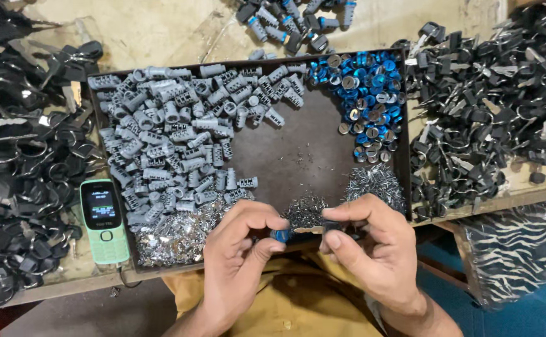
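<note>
One phone (104, 219), one tray (298, 156)

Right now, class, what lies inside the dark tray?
The dark tray holds grey lock cylinders, blue caps and small silver metal pieces; its near edge is covered by the hands.

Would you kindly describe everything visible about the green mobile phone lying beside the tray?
The mobile phone is a small bar-type handset with a pale mint-green, plastic-looking shell. Its dark screen is lit, above a round navigation key and a keypad. It lies flat, face up, on the workbench, against the left outer edge of the dark tray, near black-headed keys. A thin cable seems to leave its lower end. Neither hand touches it.
</note>
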Motion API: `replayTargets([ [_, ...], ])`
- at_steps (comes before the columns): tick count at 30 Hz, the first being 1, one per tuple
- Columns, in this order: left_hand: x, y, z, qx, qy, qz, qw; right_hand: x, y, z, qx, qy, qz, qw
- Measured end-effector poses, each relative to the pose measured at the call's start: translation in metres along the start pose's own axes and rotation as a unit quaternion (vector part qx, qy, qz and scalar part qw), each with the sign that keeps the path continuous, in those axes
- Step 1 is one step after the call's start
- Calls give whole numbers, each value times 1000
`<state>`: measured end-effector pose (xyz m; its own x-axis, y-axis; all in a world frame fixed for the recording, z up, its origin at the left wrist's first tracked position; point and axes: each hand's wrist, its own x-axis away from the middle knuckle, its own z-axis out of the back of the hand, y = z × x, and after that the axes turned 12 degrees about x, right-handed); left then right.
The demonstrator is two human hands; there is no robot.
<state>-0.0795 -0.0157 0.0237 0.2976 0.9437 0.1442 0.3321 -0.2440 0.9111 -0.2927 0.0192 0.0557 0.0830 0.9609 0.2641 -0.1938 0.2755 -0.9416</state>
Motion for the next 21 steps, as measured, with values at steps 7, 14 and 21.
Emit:
replayTargets([
  [7,-7,12,-4,-195,6,-172,965,0,-2,-9,187,19,110,976],
  [14,-11,24,-1,-256,-20,-234,938,2,2,-20,111,-30,61,991],
  [21,-6,16,8,-167,-40,-154,973,-4,7,-21,88,-90,2,992],
])
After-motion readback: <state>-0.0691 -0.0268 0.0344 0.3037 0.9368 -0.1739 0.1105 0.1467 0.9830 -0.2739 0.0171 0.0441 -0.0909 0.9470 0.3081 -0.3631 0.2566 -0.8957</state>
